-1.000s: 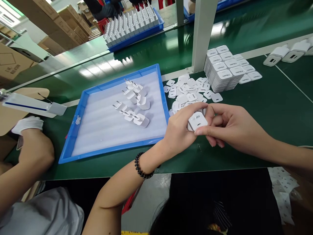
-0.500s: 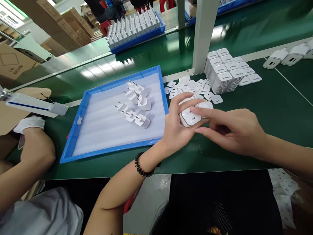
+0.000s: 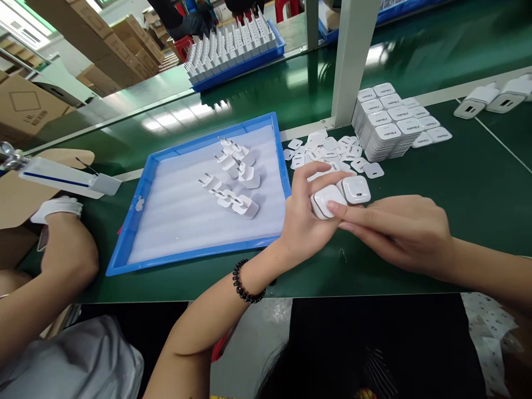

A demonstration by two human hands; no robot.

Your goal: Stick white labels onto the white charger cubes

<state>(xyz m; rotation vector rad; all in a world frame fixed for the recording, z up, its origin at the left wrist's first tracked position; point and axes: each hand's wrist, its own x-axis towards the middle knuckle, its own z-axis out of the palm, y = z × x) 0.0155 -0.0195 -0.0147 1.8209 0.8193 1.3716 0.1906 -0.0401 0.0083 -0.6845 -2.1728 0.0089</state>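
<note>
My left hand (image 3: pixel 305 224) is closed around two white plug chargers side by side, holding them face up above the bench. The nearer charger (image 3: pixel 325 198) shows a smooth white face, partly covered by a fingertip. On the farther charger (image 3: pixel 356 189) a small port slot is visible. My right hand (image 3: pixel 409 227) has its fingers drawn together, with fingertips pressed on the lower corner of the nearer charger. Just behind my hands lies a scatter of loose white face plates (image 3: pixel 320 148). To their right rise stacks of printed white face plates (image 3: pixel 386 124).
Left of my hands, a blue tray (image 3: pixel 126 238) carries several white chargers (image 3: pixel 236 205), prongs up. More chargers (image 3: pixel 474 102) lie at the far right. A metal post (image 3: pixel 353 61) stands behind the stacks. A co-worker's gloved hand (image 3: pixel 58 208) rests at left, below a white lamp-like arm (image 3: pixel 62 177).
My right fingertips have slid down the nearer charger to its lower corner, and its slot no longer shows. The farther charger is more exposed. The view has shifted slightly.
</note>
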